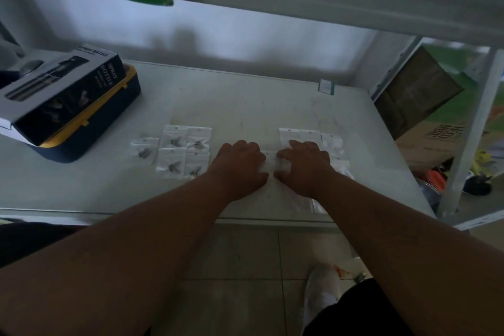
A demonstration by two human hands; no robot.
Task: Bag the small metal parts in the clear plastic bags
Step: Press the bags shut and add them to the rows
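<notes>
A: Starting nearest: both forearms reached in over the near edge of the white table (81, 194). The left hand (238, 169) and right hand (305, 168) sat side by side, knuckles up, with a small clear bag (271, 162) between them.

B: Grasping it or only pressing?

A: Fingertips of both hands were on the bag, thumbs tucked toward its lower edge. It looked like a pinch along the seal, but I could not tell for certain; fingers were bent, not clenched on nothing. Whether a metal part was inside that bag, blur hid.

B: Anything under the right wrist?

A: A larger clear plastic sheet or bag (317, 203) lay near the table edge, contents not readable.

B: Finished work?

A: Left of the hands, five filled bags (174, 151) lay flat in a loose cluster, each showing a dark metal piece. Judged done.

B: And remaining?

A: Just beyond and right of the right hand, a stack of empty-looking bags (298, 135). No loose parts were visible, so how many remained I could not say. My guess: several bags still to fill.

B: Farther back?

A: Far left, a spray bottle box (62, 90) resting on a dark case with yellow trim (109, 123). Far right, off the table, a cardboard carton (420, 95).
</notes>
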